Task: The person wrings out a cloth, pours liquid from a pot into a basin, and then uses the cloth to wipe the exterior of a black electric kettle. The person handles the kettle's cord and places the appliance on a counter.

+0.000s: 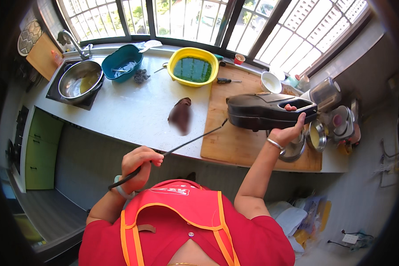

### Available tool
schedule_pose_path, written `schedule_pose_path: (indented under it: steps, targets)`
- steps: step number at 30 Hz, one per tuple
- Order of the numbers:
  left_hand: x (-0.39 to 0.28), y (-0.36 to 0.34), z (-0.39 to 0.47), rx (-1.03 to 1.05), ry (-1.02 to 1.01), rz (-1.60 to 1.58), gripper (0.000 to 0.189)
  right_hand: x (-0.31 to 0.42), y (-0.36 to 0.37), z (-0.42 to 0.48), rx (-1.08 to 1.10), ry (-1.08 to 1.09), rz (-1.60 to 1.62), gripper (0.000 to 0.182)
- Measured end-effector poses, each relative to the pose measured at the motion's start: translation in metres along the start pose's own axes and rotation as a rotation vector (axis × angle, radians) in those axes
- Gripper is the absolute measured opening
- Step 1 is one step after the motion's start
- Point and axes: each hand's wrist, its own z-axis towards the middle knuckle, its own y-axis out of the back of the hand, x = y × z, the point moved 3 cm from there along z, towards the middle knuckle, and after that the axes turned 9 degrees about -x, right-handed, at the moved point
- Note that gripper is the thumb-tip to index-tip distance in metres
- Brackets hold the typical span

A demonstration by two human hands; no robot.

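Note:
My right hand (pixel 287 133) holds up a bulky black appliance (pixel 262 111) by its loop handle, with fingertips showing through the handle opening. The appliance is above a wooden board (pixel 216 143). A thin black cord (pixel 194 141) runs from near its left end down to my left hand (pixel 138 166). That hand is closed around the cord, and the cord's thicker end trails past my wrist. On the white counter between my hands and the window lies a crumpled brown cloth (pixel 180 116), partly blurred. A screwdriver (pixel 226 80) rests on the board behind the appliance.
A yellow basin (pixel 172 75) with green contents stands near a teal basin (pixel 107 68). A metal pan (pixel 65 84) sits over the sink, beside a scouring pad (pixel 141 76). Right of the board are a white bowl (pixel 271 83), metal bowls (pixel 324 133) and a clear blender jar (pixel 326 93).

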Motion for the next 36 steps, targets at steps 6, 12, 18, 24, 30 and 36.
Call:
schedule_pose_path:
  steps: [6, 12, 18, 24, 30, 36]
  targets:
    - [0.021, -0.004, 0.037, 0.003, -0.038, 0.023, 0.034, -0.011, 0.064, -0.051, 0.018, -0.148, -0.01, 0.037]
    - [0.048, -0.005, 0.079, 0.05, -0.072, -0.086, 0.033, -0.04, 0.149, -0.141, -0.13, -0.709, -0.043, 0.029]
    - [0.097, 0.013, 0.117, 0.182, 0.01, -0.142, 0.026, -0.122, 0.183, -0.195, -0.15, -0.829, -0.093, 0.021]
    - [0.133, 0.04, 0.123, 0.321, -0.035, -0.162, 0.027, -0.18, 0.195, -0.222, -0.259, -0.777, -0.107, 0.02]
    - [0.144, 0.06, 0.151, 0.291, -0.075, -0.046, 0.021, -0.198, 0.159, -0.25, 0.063, -0.961, -0.686, 0.033]
    - [0.164, 0.054, 0.181, 0.391, 0.291, -0.242, 0.018, -0.3, 0.086, -0.223, 0.666, 0.033, -1.482, 0.052]
